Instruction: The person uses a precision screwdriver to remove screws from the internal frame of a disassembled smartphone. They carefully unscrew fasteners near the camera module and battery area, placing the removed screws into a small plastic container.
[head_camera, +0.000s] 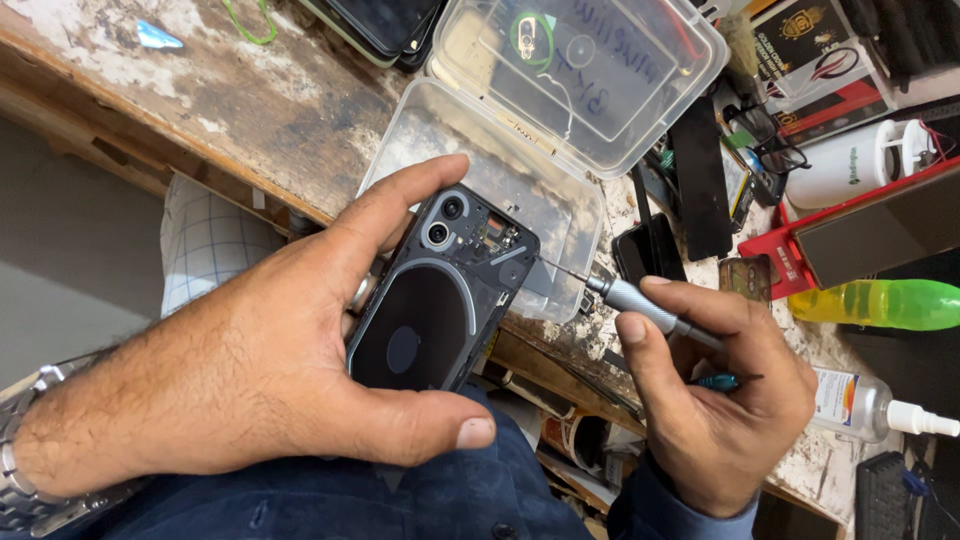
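Black phone (440, 295) clamped in my left hand (250, 370), right hand (720, 400) pinching screwdriver (640, 305), tip at its top-right edge.

Worn wooden tabletop (270, 100), paint flaking. Lying on it: open clear plastic box (560, 110), green rubber band (250, 25), dark phones (385, 25), red tray (775, 255), green bottle (885, 303), spray bottle (870, 405).

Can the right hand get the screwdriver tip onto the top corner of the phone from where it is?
Probably yes. The right hand holds the screwdriver with its tip already at the phone top corner, nothing between them. The left hand grips the sides, leaving that corner bare.
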